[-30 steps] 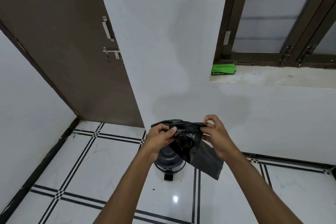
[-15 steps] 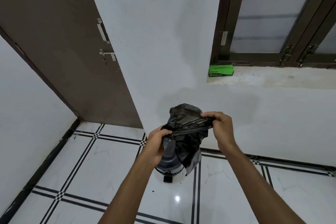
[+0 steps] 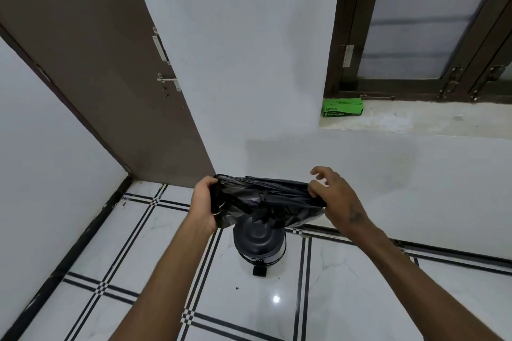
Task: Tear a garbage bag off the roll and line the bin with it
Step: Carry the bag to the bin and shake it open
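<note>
A black garbage bag [image 3: 263, 196] is stretched sideways between my hands, crumpled and hanging in folds. My left hand [image 3: 203, 203] grips its left end in a fist. My right hand [image 3: 332, 194] pinches its right end between thumb and forefinger, the other fingers spread. Directly below the bag a small dark pedal bin [image 3: 259, 243] stands on the white tiled floor with its lid down and its pedal towards me; the bag hides the bin's far edge. A green garbage-bag box [image 3: 342, 107] lies on the window ledge at the upper right.
A brown door [image 3: 91, 63] stands open on the left against a white wall. The window ledge [image 3: 415, 119] juts out above and to the right of the bin. White floor tiles with black lines [image 3: 138, 257] surround the bin.
My hands have moved apart and pulled the bunched bag out wide across the top of the bin. The right hand's spare fingers have opened.
</note>
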The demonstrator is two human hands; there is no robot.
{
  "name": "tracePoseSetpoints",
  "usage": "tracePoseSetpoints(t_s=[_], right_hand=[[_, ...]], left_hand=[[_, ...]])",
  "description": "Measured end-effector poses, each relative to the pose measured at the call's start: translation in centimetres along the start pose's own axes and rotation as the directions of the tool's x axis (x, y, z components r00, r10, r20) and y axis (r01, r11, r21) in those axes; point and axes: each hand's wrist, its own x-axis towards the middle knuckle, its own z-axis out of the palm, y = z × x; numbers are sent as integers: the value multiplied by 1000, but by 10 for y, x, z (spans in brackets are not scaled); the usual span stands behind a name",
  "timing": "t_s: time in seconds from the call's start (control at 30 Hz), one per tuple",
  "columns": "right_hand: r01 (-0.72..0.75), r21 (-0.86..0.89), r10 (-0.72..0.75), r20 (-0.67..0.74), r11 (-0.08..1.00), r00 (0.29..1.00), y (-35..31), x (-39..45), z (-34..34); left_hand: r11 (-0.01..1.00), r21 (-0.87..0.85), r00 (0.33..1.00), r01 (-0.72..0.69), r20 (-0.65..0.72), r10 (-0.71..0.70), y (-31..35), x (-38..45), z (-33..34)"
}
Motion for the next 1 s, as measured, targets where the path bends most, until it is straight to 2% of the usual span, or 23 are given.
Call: tracePoseSetpoints(t_s=[0.07,0.13,0.17,0.23,0.27,0.3,0.37,0.4,0.47,0.5,0.57,0.6,0.63,0.67,0.7,0.73,0.77,0.8,0.87,0.9,0.93,1.0], right_hand=[[36,-18,-35,50,999,998,4,1,1],[81,-7,-80,79,997,994,10,2,2],[44,37,-47,82,998,995,14,4,1],[-105,264,77,114,959,990,11,9,-6],[-137,351,87,155,926,984,10,13,-5],[-108,386,45,168,916,985,9,16,-2],[-25,248,-44,268,968,963,9,19,3],[52,101,-79,283,994,956,13,22,10],[182,-134,-133,311,974,941,26,30,21],[186,-199,-118,312,962,943,29,35,23],[8,-203,52,289,979,956,23,45,32],[-155,-169,194,249,973,949,17,52,39],[-344,-107,359,205,933,910,12,59,47],[-510,-30,507,170,860,845,8,66,54],[-624,35,613,146,781,776,3,72,59],[-691,80,680,129,718,721,0,77,66],[-728,98,719,113,679,686,-5,82,73],[-751,101,745,101,652,660,-9,85,78],[-788,112,784,91,605,615,-16,89,93],[-799,126,791,116,588,600,-18,90,101],[-803,130,789,152,581,596,-21,93,109],[-788,54,755,251,614,606,-28,99,121]], left_hand=[[996,89,998,23,-55,-18,4,-3,3],[946,283,977,-157,-95,191,6,0,3],[862,416,933,-290,-79,352,5,2,1],[566,671,790,-478,48,611,2,8,-8],[385,773,710,-505,117,695,2,13,-14],[217,845,639,-489,177,749,4,16,-20],[-33,911,552,-410,277,787,10,26,-34],[-126,916,531,-381,328,782,15,31,-41],[-262,912,525,-317,399,752,19,37,-48],[-295,911,531,-289,409,742,21,41,-51],[-281,916,529,-285,395,751,24,50,-56],[-189,929,542,-317,342,768,26,56,-60],[-15,929,585,-371,246,773,30,64,-64],[228,878,668,-421,130,733,37,71,-66],[479,767,776,-427,39,630,43,76,-66],[679,624,871,-386,4,491,49,78,-66],[796,513,931,-322,19,364,56,80,-67],[844,456,956,-281,59,286,61,81,-68],[819,489,953,-301,131,272,69,88,-77],[718,593,927,-365,158,340,72,97,-84],[547,726,886,-416,189,423,76,108,-94],[185,914,819,-361,215,532,85,125,-116]])
